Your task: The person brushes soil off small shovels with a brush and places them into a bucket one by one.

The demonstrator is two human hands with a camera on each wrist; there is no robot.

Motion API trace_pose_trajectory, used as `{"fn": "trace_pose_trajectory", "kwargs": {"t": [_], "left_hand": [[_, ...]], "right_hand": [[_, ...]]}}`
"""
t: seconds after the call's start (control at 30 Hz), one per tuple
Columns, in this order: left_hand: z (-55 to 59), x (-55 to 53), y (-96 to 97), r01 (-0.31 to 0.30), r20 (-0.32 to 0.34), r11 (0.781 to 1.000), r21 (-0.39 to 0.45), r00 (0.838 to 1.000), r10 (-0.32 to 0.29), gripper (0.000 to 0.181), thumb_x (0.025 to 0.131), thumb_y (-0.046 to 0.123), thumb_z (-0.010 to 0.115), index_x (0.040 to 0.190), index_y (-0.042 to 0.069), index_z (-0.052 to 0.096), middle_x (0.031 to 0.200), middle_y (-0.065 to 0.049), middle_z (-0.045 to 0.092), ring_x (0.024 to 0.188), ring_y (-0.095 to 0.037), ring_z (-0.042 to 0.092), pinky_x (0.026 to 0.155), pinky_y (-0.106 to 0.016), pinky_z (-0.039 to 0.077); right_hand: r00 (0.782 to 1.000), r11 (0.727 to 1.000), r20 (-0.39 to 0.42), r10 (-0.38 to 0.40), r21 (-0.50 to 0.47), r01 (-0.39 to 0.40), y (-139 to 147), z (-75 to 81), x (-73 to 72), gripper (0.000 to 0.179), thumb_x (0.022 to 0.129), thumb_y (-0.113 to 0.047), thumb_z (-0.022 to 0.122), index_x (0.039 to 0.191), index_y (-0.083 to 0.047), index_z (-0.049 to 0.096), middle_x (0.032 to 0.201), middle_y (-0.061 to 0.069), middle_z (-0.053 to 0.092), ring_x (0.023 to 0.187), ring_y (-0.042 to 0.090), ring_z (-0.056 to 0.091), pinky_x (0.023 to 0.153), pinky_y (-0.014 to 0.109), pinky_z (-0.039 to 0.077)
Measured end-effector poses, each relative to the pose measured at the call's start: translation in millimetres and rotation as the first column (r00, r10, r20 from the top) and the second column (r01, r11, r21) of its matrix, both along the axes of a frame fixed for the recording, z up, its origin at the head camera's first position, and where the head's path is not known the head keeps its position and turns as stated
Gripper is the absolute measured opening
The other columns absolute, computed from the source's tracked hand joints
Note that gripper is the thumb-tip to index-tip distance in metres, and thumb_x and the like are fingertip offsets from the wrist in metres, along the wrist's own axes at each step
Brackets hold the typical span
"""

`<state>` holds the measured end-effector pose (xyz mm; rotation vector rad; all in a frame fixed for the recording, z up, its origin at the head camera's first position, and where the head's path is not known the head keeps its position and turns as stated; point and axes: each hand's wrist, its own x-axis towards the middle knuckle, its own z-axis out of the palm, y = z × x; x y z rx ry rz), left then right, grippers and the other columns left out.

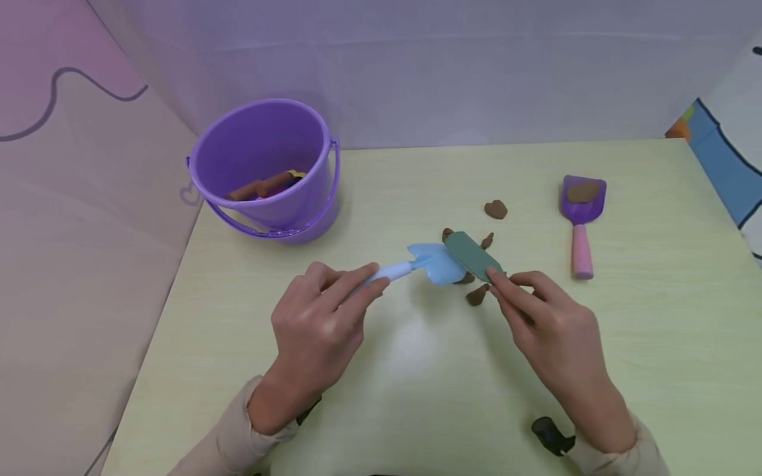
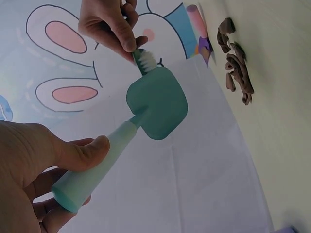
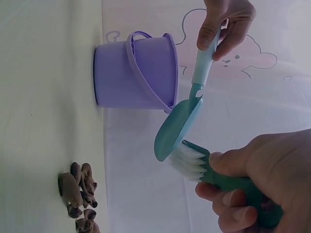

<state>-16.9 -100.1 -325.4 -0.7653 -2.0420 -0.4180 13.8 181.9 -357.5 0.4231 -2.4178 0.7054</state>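
Note:
My left hand (image 1: 321,324) grips the pale handle of a light-blue toy shovel (image 1: 440,268), its blade raised over the table and pointing right. Between the fingers and thumb of my right hand (image 1: 553,334) is a green brush (image 1: 473,254) with white bristles (image 3: 187,161). The bristles are right at the edge of the shovel blade in the right wrist view. Beneath both tools, several brown clay-like pieces (image 1: 476,295) lie on the table, partly covered in the head view. One flat brown piece (image 1: 496,209) lies a little farther back.
A purple bucket (image 1: 321,198) stands at the back left with brown sticks (image 1: 276,184) inside. On the right lies a small purple shovel (image 1: 583,213) with a pink handle, bearing a brown piece (image 1: 582,192). A pale curtain (image 1: 417,86) borders the table's back edge.

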Motion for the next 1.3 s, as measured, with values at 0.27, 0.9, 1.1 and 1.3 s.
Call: {"fn": "trace_pose_trajectory", "kwargs": {"t": [0.27, 0.9, 1.1, 1.3], "left_hand": [[0.3, 0.0, -1.6, 0.0, -0.003, 1.0, 0.008, 1.0, 0.0, 0.017, 0.089, 0.001, 0.076, 0.093, 0.015, 0.084, 0.095, 0.002, 0.082, 0.069, -0.019, 0.059, 0.051, -0.028, 0.043], [0.0, -0.2, -2.5, -0.011, 0.012, 1.0, 0.007, 1.0, 0.011, 0.018, 0.09, 0.001, 0.076, 0.093, 0.016, 0.085, 0.095, 0.003, 0.082, 0.07, -0.019, 0.06, 0.051, -0.028, 0.044], [1.1, -0.5, -2.3, -0.01, 0.008, 1.0, 0.016, 1.0, 0.01, 0.017, 0.09, 0.002, 0.077, 0.093, 0.016, 0.085, 0.095, 0.003, 0.082, 0.069, -0.019, 0.06, 0.052, -0.028, 0.044], [3.1, 0.3, -3.7, -0.01, 0.002, 1.0, 0.017, 1.0, 0.01, 0.015, 0.09, 0.004, 0.077, 0.093, 0.016, 0.085, 0.095, 0.003, 0.082, 0.069, -0.019, 0.06, 0.051, -0.028, 0.044]], "right_hand": [[0.998, 0.997, 0.036, -0.052, 0.053, 0.05, 4.1, -0.7, 0.2, 0.041, 0.076, 0.003, 0.087, 0.115, -0.009, 0.081, 0.091, 0.007, 0.073, 0.058, 0.01, 0.051, 0.046, 0.016, 0.034], [0.997, 0.996, 0.048, -0.057, 0.076, 0.054, 2.0, 2.9, 1.6, 0.042, 0.077, 0.003, 0.087, 0.116, -0.008, 0.08, 0.091, 0.008, 0.072, 0.056, 0.01, 0.05, 0.045, 0.016, 0.032], [0.998, 0.997, 0.032, -0.053, 0.057, 0.051, 1.1, 4.0, 1.6, 0.042, 0.077, 0.003, 0.087, 0.116, -0.009, 0.08, 0.091, 0.008, 0.073, 0.057, 0.01, 0.05, 0.046, 0.015, 0.033], [0.997, 0.996, 0.051, -0.052, 0.076, 0.048, 2.0, 1.3, -0.2, 0.043, 0.077, 0.002, 0.088, 0.117, -0.01, 0.08, 0.092, 0.008, 0.073, 0.058, 0.01, 0.051, 0.046, 0.016, 0.033]]}}
